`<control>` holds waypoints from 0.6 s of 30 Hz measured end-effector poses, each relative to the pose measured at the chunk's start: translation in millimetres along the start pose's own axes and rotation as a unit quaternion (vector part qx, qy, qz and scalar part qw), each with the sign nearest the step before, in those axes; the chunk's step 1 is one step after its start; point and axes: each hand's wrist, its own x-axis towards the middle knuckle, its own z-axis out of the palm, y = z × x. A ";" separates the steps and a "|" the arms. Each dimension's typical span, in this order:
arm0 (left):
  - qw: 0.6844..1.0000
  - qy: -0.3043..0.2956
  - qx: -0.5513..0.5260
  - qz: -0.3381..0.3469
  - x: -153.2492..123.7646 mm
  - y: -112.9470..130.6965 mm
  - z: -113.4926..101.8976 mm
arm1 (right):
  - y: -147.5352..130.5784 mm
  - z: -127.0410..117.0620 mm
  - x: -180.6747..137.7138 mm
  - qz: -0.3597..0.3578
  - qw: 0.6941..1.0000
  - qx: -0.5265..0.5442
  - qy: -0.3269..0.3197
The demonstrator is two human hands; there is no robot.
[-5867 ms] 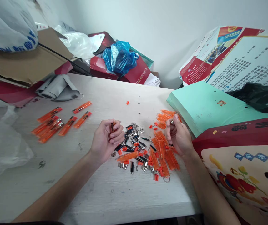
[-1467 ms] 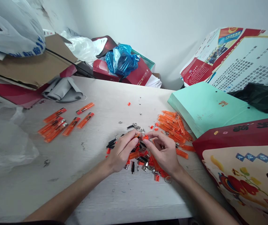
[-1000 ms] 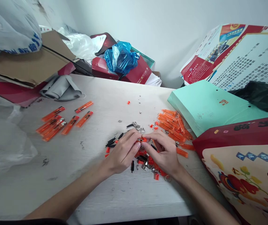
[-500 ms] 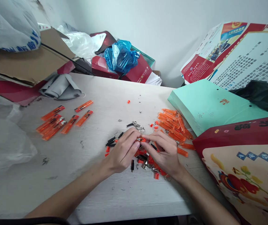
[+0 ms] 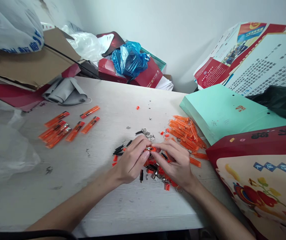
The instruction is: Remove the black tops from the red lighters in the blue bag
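Note:
My left hand (image 5: 130, 160) and my right hand (image 5: 175, 162) meet over a heap of small parts (image 5: 155, 170) on the white table (image 5: 107, 200). Both pinch one small orange piece with a metal fitting (image 5: 151, 148) between their fingertips, just above the heap. The heap holds orange plastic bits, black pins and silver metal caps. A pile of orange lighter bodies (image 5: 186, 133) lies just right of my hands. A separate group of orange lighters (image 5: 65, 126) lies to the far left.
A mint-green folder (image 5: 223, 113) and a red printed bag (image 5: 260, 173) crowd the right side. Cardboard, red boxes, a blue plastic bag (image 5: 129, 60) and grey cloth (image 5: 64, 91) line the back. A clear plastic bag (image 5: 5, 150) lies at the left edge.
Six seconds ago my hands were apart, each holding something. They have since come together over the heap and now pinch one orange piece; in the last second they barely moved.

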 end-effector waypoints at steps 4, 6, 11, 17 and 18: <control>1.000 -0.001 -0.001 0.008 0.6 0.4 0.6 | 1.1 0.8 0.9 -0.001 1.000 -0.006 -0.008; 1.000 -0.002 -0.001 0.012 1.2 0.9 0.5 | 1.3 1.1 1.1 -0.004 1.000 -0.005 -0.011; 1.000 0.000 0.000 0.012 1.3 1.3 -0.7 | 1.2 1.7 0.3 -0.016 1.000 -0.003 -0.007; 1.000 0.011 0.005 -0.001 -0.3 -0.4 1.9 | 4.7 2.7 0.0 -0.049 0.999 0.009 0.003; 1.000 0.015 0.005 -0.005 -0.5 -0.7 2.7 | 5.2 3.0 -0.1 -0.054 0.998 0.010 0.004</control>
